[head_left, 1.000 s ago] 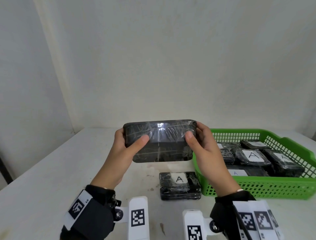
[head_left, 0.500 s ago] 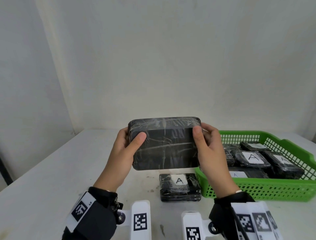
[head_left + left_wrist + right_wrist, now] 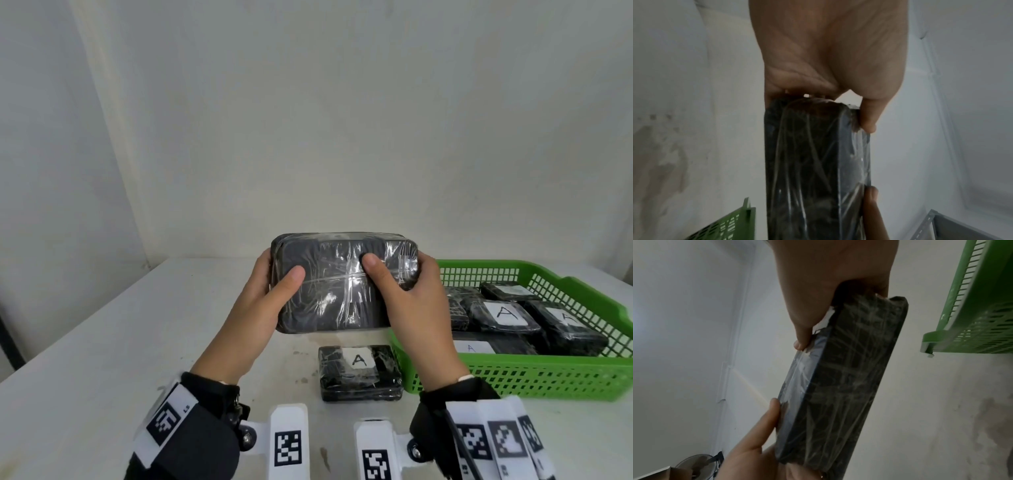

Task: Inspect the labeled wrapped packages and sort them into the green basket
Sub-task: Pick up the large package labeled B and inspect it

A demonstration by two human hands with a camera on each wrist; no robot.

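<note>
A black package wrapped in clear film [image 3: 337,284] is held up above the table, its plain unlabelled face towards me. My left hand [image 3: 270,291] grips its left end, thumb on the front. My right hand [image 3: 407,291] grips the right end, thumb across the front face. The wrist views show the same package [image 3: 813,170] [image 3: 838,378] edge-on, pinched between thumbs and fingers. A second package with a white "A" label [image 3: 359,371] lies on the table below. The green basket [image 3: 548,377] stands to the right with several labelled packages [image 3: 503,315] inside.
The white table [image 3: 120,342] runs to a plain wall behind. Its left half lies bare. The basket's near left corner sits close to the loose package. A fan and a cardboard box [image 3: 694,467] show low in the right wrist view.
The package has tipped so its broad plain face now points at me. My right thumb has slid from the right edge towards the middle of that face.
</note>
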